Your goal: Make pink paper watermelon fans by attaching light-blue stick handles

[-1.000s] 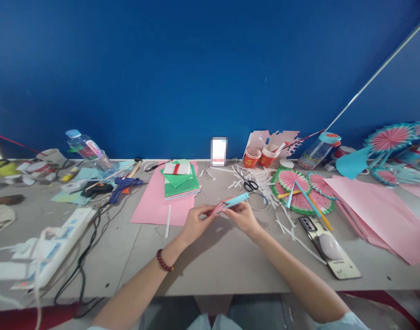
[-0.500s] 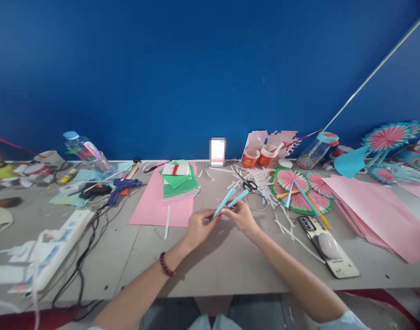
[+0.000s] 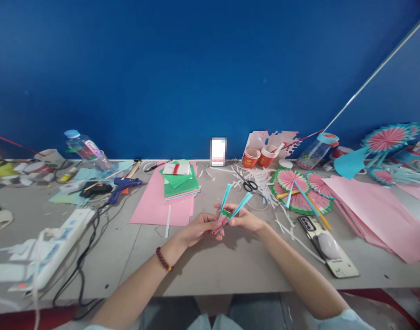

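Landmark: scissors point(image 3: 250, 185) on counter point(image 3: 210, 266). Paper stack point(image 3: 180, 181) to their left, paper cups point(image 3: 259, 157) behind, phone point(image 3: 328, 246) right and nearer, both hands in front.

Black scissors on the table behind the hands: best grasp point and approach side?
Probably the handle loops, from above on the near side. The scissors lie flat on the table among white paper strips, loops toward the person, blades pointing away and left into the scraps. Both the left hand and right hand hold the folded paper fan.
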The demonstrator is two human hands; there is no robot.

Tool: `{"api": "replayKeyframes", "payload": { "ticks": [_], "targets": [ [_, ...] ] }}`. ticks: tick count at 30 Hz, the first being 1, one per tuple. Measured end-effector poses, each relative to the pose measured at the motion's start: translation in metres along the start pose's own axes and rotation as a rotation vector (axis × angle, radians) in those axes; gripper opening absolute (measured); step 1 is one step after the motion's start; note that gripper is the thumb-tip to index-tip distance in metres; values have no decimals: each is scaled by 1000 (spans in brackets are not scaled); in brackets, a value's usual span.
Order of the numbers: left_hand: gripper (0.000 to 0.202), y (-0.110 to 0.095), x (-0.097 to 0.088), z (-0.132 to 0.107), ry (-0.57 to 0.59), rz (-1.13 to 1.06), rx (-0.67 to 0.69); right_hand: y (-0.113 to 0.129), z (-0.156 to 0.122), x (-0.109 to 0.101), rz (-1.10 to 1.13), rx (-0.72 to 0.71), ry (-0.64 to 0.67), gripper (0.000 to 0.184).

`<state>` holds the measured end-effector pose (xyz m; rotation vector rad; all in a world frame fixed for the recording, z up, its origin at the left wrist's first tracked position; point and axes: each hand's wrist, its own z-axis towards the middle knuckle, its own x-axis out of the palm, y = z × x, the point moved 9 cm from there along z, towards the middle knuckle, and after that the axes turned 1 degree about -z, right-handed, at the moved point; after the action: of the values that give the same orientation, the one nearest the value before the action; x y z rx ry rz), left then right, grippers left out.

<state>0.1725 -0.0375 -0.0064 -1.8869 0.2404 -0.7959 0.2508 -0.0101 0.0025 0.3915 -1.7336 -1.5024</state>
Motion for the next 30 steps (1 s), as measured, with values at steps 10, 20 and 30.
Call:
{"api": "replayKeyframes", "payload": {
  "ticks": [10,20,30],
  "targets": [
    [32,-4,0,1,-56,7,31,-2,6,-12,41,-118,-145,27],
    [34,-21,-14,0,-261,78,181,11,5,6,8,-108,-72,48],
    [41,-15,-16,2,-223,58,158,0,5,-10,-3,-87,-143,36]
  ]
}}
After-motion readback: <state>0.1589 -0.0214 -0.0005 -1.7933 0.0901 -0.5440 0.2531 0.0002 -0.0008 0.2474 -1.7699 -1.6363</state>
